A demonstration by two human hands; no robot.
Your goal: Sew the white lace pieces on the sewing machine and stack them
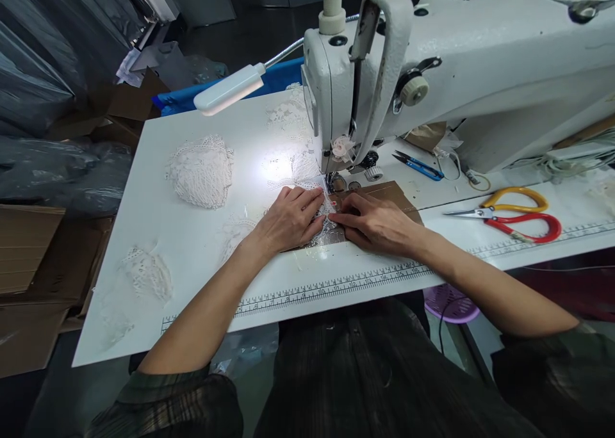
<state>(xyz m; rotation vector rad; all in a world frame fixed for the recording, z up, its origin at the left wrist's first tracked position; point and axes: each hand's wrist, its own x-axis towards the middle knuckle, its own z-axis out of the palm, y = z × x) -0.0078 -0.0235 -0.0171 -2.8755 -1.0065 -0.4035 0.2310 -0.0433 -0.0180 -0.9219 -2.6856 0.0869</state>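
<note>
My left hand [294, 215] lies flat on a piece of white lace [317, 234], fingers stretched toward the needle. From the other side my right hand [372, 223] reaches in, its fingers curled and the fingertips pinching the lace's edge. The sewing machine [331, 98] stands over both hands, with its presser foot [331, 183] just beyond the fingertips. A brown cardboard piece [396, 198] lies partly beneath my right hand. Much of the lace is covered by my hands.
White lace pieces [202, 172] lie on the left of the white table [192, 246]. A lit lamp [230, 89] hangs over them. Blue thread snips [419, 166] and red-and-yellow-handled scissors [509, 214] rest on the right. A printed ruler [331, 289] runs along the front edge.
</note>
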